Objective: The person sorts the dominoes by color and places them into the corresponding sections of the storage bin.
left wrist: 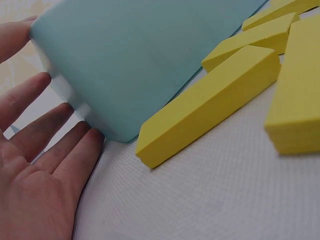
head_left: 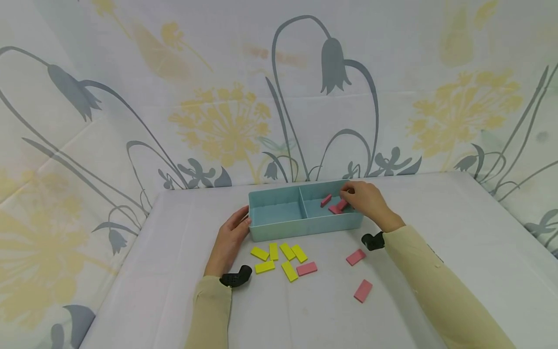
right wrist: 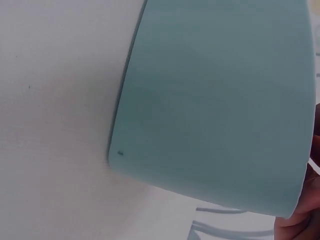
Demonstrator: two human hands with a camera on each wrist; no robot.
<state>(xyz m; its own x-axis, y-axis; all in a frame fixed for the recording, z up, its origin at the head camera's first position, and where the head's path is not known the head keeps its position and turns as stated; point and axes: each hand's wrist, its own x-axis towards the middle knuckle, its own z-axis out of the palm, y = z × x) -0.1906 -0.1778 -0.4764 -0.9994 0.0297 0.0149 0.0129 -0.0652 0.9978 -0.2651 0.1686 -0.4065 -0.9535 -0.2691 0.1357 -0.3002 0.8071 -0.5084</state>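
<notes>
Reaching over the far rim's right end cannot be confirmed, but in the head view the right hand (head_left: 368,198) is held over the right compartment of the blue box (head_left: 279,230). Its fingers are curled, with the tips dipped close to three pink blocks (head_left: 326,200) inside; whether one is pinched cannot be told. On the near side of that hand, outside the box, a loose pink block (head_left: 356,257) is laid, its long axis slanted from near left to far right. Past it, another pink block (head_left: 363,291) is slanted more steeply. Both are placed nearer to the right hand than to the left hand (head_left: 228,237). A crosswise pink block (head_left: 307,268) is set between the hands, on their near side, beside six yellow blocks (head_left: 289,271).

In the left wrist view, the left hand's fingers are spread apart, their tips rested against the box's end; nothing is clamped. The closest yellow block (left wrist: 207,107) is pointed endwise toward them, along the box's foot.

In the right wrist view, mostly the box's outer wall is shown; parts of the right hand's fingers are glimpsed past its edge, and anything held there is hidden.
</notes>
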